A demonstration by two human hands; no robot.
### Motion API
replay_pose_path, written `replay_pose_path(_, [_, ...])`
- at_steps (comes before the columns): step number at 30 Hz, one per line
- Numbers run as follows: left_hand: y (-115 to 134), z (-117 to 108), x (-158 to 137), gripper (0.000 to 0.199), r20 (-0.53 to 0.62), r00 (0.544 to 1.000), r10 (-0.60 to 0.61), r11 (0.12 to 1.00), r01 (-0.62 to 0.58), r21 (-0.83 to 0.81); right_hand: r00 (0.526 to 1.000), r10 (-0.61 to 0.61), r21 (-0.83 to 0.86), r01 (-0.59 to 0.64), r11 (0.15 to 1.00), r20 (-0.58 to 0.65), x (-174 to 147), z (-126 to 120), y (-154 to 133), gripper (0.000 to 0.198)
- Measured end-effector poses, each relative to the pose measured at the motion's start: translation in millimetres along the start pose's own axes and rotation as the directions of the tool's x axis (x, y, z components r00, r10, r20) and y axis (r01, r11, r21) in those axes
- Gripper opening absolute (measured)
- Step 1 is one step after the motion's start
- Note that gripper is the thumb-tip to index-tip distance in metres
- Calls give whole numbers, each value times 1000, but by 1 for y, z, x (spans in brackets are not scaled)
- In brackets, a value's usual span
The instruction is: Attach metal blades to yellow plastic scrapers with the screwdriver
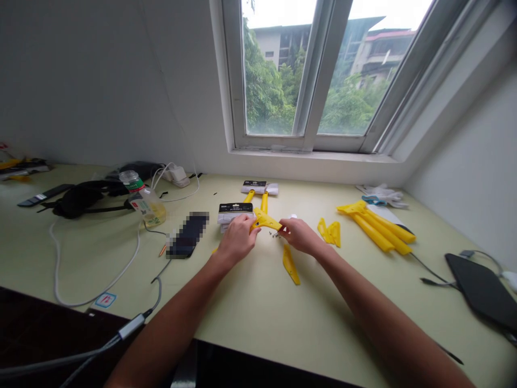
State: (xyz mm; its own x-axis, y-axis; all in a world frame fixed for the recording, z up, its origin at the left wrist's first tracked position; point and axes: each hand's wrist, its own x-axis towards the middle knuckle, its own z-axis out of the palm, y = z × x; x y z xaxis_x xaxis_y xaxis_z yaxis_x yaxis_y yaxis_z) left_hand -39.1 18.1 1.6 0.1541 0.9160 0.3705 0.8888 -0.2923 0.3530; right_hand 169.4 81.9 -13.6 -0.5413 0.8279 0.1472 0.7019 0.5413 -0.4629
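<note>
My left hand (pixel 239 238) is closed on a yellow plastic scraper (pixel 267 220), its flat head pointing right, above the table. My right hand (pixel 300 234) is closed in a pinch at the right tip of that head; whether its fingers also hold something small is hidden. Just below the head, between the hands, lie several small screws (pixel 274 234). A loose yellow blade-shaped piece (pixel 290 264) lies in front of my right hand. Further right are more flat yellow pieces (pixel 329 231).
Behind the hands lie packs with black cards (pixel 235 208) and yellow handles (pixel 264 202). Several yellow scraper handles (pixel 382 229) lie at right, near white gloves (pixel 382 195) and a black phone (pixel 482 285). Leftward are a dark phone (pixel 189 237), a tilted bottle (pixel 147 205) and cables (pixel 133 269).
</note>
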Motion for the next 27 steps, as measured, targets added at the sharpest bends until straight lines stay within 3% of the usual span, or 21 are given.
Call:
replay_pose_path(6, [1,2,-1,22,10,1000,0,1000,0,2,999,-51,-76,51,996,4,2,9,-2,15])
replay_pose_path(12, [1,3,-1,19,-2,1000,-13,1000,13,-11,999,-43,-39,43,998,-23,2,6,-1,14])
replay_pose_path(17, [3,3,2,27,-99,988,-117,962,88,-259,997,31,78,-25,997,-66,2,-14,-7,20])
replay_pose_path(19, [5,2,2,35,-98,975,-202,883,138,-449,1000,7,178,-7,984,-2,-1,-19,-18,22])
replay_pose_path(23, [10,2,3,42,-50,941,-334,603,173,-779,979,-110,513,8,858,170,-12,-13,-51,32])
replay_pose_path(27, [14,4,3,43,-53,927,-371,392,105,-914,993,-51,574,-18,818,103,-20,0,-74,37])
